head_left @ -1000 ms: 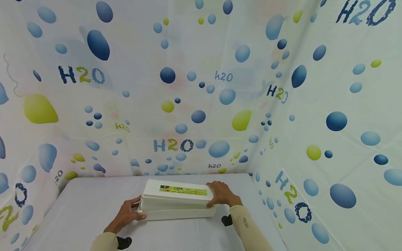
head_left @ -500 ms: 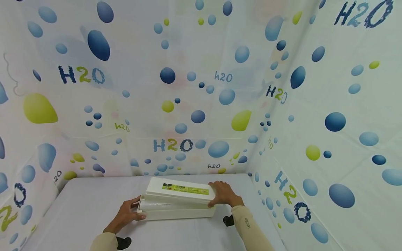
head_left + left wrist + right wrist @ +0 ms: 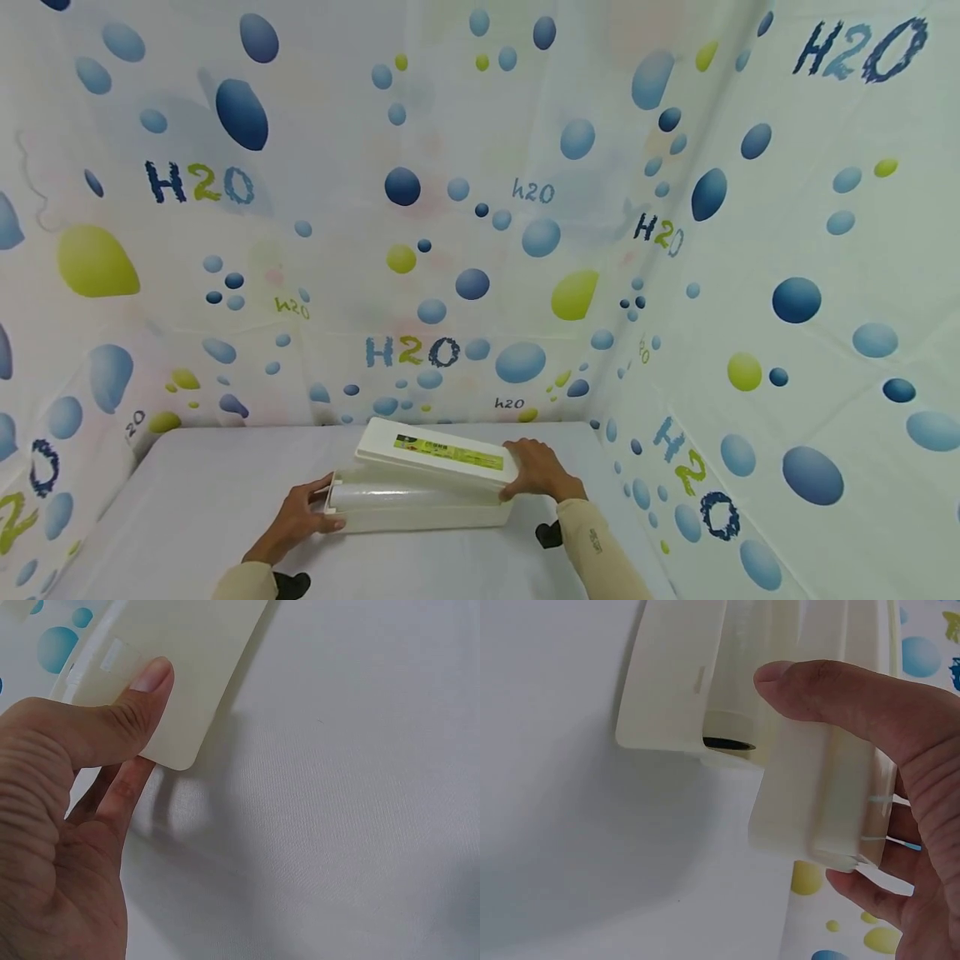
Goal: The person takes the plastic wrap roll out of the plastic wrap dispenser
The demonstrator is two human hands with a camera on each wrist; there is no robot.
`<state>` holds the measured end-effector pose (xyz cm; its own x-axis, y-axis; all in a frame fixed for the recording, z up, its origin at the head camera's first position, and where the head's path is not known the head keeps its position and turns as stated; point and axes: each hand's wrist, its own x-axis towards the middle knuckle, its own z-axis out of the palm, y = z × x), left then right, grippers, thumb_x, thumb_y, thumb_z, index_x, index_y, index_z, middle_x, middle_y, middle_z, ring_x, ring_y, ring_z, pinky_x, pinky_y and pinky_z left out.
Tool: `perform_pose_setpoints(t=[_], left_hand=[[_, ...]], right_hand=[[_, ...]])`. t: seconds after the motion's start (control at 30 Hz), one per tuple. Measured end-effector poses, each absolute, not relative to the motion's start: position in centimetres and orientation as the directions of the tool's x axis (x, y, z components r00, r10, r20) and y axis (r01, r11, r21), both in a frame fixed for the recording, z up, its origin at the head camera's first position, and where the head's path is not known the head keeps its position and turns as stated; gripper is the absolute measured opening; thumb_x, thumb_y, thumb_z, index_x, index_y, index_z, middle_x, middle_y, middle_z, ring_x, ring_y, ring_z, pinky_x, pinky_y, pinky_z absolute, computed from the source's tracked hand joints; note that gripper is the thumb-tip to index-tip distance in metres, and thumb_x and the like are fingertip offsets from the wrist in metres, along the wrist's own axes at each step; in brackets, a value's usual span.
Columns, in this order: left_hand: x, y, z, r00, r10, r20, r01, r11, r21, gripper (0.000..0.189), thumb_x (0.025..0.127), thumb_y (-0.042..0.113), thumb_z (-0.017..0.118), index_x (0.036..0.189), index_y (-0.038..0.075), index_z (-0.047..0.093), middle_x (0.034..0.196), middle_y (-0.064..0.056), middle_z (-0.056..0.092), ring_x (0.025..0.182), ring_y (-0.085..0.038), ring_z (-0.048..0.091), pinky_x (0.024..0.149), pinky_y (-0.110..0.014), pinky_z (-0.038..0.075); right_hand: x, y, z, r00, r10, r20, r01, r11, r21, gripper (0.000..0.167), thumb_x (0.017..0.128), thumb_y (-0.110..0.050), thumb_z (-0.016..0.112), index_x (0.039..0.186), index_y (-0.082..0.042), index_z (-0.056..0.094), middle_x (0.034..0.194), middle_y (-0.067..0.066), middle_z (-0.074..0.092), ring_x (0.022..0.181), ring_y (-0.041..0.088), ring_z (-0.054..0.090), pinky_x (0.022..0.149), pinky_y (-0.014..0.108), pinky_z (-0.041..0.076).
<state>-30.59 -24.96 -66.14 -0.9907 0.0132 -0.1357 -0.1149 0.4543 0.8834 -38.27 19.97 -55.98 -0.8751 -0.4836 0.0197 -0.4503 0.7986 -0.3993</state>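
Observation:
A long cream cling film dispenser (image 3: 420,523) lies on the table, a shiny clear roll (image 3: 405,495) showing inside it. Its lid (image 3: 375,440), bearing a green label (image 3: 450,452), is raised and slanted, left end higher. My left hand (image 3: 296,518) grips the dispenser's left end, thumb (image 3: 154,679) on the front face and fingers behind. At the other end, my right hand (image 3: 538,471) holds the lid's right end between thumb and fingers. In the right wrist view the lid (image 3: 791,802) stands apart from the base (image 3: 667,682), and the roll's dark-edged end (image 3: 731,731) shows between them.
A white cloth (image 3: 225,467) covers the table. Behind it and along the sides hang white sheets (image 3: 337,275) printed with blue and green drops. Dark straps (image 3: 291,585) hang at both of my wrists.
My right hand has tilted the lid up and back, its left end rising and shifting right. More of the clear roll is uncovered. My left hand keeps its grip on the base.

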Motion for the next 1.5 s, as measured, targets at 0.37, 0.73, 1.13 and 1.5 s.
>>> perform_pose_setpoints(t=[0.37, 0.73, 1.13, 1.5], left_hand=[[-30.9, -25.1, -66.5, -0.992, 0.016, -0.127, -0.107, 0.443, 0.89, 0.117, 0.069, 0.013, 0.103, 0.163, -0.008, 0.037, 0.163, -0.038, 0.045, 0.149, -0.062, 0.046, 0.123, -0.074, 0.036], [-30.9, -25.1, -66.5, -0.989, 0.021, -0.148, -0.125, 0.429, 0.895, 0.117, 0.07, 0.016, 0.101, 0.164, -0.007, 0.035, 0.166, -0.037, 0.043, 0.151, -0.061, 0.043, 0.124, -0.073, 0.034], [-30.4, -24.8, -65.7, -0.991, 0.029, -0.13, -0.103, 0.46, 0.882, 0.107, 0.077, 0.007, 0.095, 0.163, -0.01, 0.035, 0.164, -0.038, 0.044, 0.15, -0.061, 0.046, 0.125, -0.073, 0.034], [-30.4, -24.9, -66.0, -0.992, 0.027, -0.121, -0.096, 0.456, 0.885, 0.105, 0.077, 0.006, 0.095, 0.163, -0.01, 0.036, 0.164, -0.039, 0.044, 0.15, -0.062, 0.045, 0.125, -0.073, 0.032]], right_hand=[[-37.9, 19.8, -55.7, -0.878, -0.479, 0.024, -0.446, 0.797, -0.407, 0.061, 0.07, -0.028, 0.098, 0.122, -0.008, 0.074, 0.097, 0.0, 0.071, 0.085, 0.015, 0.056, 0.077, 0.038, 0.049], [-38.4, 20.5, -56.5, -0.883, -0.469, 0.031, -0.437, 0.793, -0.424, 0.063, 0.069, -0.035, 0.098, 0.122, -0.011, 0.076, 0.098, -0.003, 0.073, 0.084, 0.012, 0.057, 0.079, 0.036, 0.049], [-37.9, 21.2, -56.3, -0.89, -0.455, 0.036, -0.427, 0.803, -0.416, 0.061, 0.068, -0.034, 0.099, 0.12, -0.01, 0.077, 0.095, -0.004, 0.073, 0.083, 0.012, 0.057, 0.077, 0.036, 0.05], [-36.9, 21.5, -56.3, -0.914, -0.406, 0.024, -0.376, 0.822, -0.427, 0.058, 0.069, -0.034, 0.096, 0.119, -0.012, 0.075, 0.094, -0.004, 0.07, 0.084, 0.016, 0.056, 0.077, 0.042, 0.052]])
